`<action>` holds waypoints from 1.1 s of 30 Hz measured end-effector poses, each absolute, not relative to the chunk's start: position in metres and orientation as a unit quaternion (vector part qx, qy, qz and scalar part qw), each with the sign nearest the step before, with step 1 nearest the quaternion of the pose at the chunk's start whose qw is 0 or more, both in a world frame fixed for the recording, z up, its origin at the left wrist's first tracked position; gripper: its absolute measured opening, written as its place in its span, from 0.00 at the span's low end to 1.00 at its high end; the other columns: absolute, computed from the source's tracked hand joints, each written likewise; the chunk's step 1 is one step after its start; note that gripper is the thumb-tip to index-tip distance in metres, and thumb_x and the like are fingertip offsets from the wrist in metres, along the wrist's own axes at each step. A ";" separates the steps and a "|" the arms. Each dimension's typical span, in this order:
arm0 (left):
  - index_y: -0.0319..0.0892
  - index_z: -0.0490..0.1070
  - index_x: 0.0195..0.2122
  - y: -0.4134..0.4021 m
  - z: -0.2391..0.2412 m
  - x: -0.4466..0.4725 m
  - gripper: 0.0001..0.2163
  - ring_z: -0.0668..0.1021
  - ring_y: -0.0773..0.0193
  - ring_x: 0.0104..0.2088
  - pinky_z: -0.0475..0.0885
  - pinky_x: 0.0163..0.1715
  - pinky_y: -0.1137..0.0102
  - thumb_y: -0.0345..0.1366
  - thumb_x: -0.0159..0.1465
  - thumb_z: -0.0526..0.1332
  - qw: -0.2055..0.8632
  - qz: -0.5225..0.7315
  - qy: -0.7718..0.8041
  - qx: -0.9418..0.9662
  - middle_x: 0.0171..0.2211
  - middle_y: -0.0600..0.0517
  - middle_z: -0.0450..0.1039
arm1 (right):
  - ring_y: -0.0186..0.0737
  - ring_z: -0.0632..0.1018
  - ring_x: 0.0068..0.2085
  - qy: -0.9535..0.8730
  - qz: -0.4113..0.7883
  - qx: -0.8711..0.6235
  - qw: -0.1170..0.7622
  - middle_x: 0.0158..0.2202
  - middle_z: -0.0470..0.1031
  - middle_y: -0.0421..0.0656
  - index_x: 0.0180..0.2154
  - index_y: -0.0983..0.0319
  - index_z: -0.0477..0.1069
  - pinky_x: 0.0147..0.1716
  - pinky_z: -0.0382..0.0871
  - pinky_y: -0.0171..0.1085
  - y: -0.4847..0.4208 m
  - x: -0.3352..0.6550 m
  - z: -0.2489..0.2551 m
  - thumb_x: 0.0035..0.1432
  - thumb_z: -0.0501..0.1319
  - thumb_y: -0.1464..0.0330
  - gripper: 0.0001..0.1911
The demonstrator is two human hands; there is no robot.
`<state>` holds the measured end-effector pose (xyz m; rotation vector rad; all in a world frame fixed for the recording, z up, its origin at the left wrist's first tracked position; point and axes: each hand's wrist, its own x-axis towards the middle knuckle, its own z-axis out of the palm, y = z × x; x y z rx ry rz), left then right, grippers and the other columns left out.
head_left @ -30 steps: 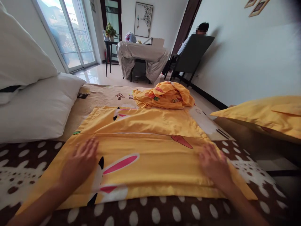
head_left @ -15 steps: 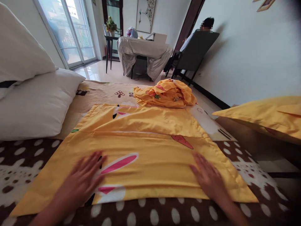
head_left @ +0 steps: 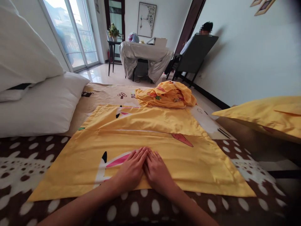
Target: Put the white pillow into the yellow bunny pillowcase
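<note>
Fingers flat, hiding pillowcase print

Bed: brown blanket with white spots at near end, beige printed sheet beyond it. Flat yellow pillowcase lies spread at centre, near edge over spotted blanket, far part over beige sheet. Left of pillowcase: white pillow on bed, second white pillow stacked on it. Beyond pillowcase, just past its far edge: crumpled yellow cloth in heap. Right of pillowcase, off bed edge: yellow cushion.
</note>
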<state>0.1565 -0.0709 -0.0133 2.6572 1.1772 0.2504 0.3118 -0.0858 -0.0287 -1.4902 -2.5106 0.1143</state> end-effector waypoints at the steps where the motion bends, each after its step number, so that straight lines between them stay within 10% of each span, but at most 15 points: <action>1: 0.38 0.47 0.67 -0.072 -0.017 0.150 0.25 0.53 0.60 0.66 0.54 0.64 0.59 0.35 0.68 0.45 0.102 0.084 0.397 0.908 0.66 0.48 0.48 | 0.42 0.58 0.65 -0.851 0.042 -0.513 0.107 0.65 0.56 0.46 0.64 0.61 0.55 0.63 0.51 0.47 -0.087 0.319 -0.030 0.66 0.46 0.65 0.26; 6: 0.53 0.42 0.67 -0.093 -0.040 0.035 0.28 0.55 0.56 0.66 0.53 0.62 0.53 0.48 0.67 0.49 -0.009 0.076 0.482 0.873 0.67 0.52 0.48 | 0.46 0.57 0.65 -0.773 -0.015 -0.625 0.103 0.65 0.56 0.45 0.64 0.58 0.54 0.60 0.55 0.52 -0.108 0.442 -0.054 0.65 0.45 0.58 0.28; 12: 0.44 0.46 0.67 -0.120 -0.049 -0.074 0.27 0.56 0.46 0.65 0.58 0.55 0.41 0.39 0.67 0.43 -0.110 0.043 0.646 0.754 0.65 0.44 0.54 | 0.53 0.63 0.62 -0.692 -0.132 -0.700 0.123 0.60 0.64 0.49 0.61 0.60 0.60 0.57 0.56 0.59 -0.137 0.568 -0.087 0.62 0.43 0.52 0.31; 19: 0.39 0.49 0.66 -0.053 -0.010 0.075 0.29 0.51 0.59 0.67 0.54 0.63 0.57 0.27 0.62 0.44 -0.033 0.052 0.462 0.885 0.67 0.48 0.47 | 0.43 0.56 0.66 -0.861 0.030 -0.496 0.114 0.65 0.56 0.48 0.64 0.65 0.54 0.62 0.56 0.46 -0.052 0.411 -0.029 0.66 0.45 0.61 0.28; 27: 0.32 0.59 0.60 0.032 -0.010 0.132 0.24 0.62 0.55 0.63 0.58 0.61 0.58 0.25 0.61 0.49 -0.031 0.129 0.424 0.896 0.61 0.39 0.60 | 0.44 0.56 0.66 -0.865 0.054 -0.476 0.151 0.64 0.55 0.53 0.62 0.72 0.56 0.64 0.50 0.47 0.037 0.317 -0.023 0.63 0.45 0.72 0.27; 33: 0.39 0.66 0.55 0.117 -0.001 0.154 0.18 0.68 0.56 0.57 0.63 0.57 0.60 0.35 0.67 0.48 0.009 0.138 0.468 0.873 0.55 0.43 0.68 | 0.41 0.64 0.62 -0.823 0.150 -0.518 0.178 0.61 0.63 0.51 0.59 0.69 0.63 0.61 0.55 0.42 0.113 0.319 -0.021 0.67 0.44 0.63 0.26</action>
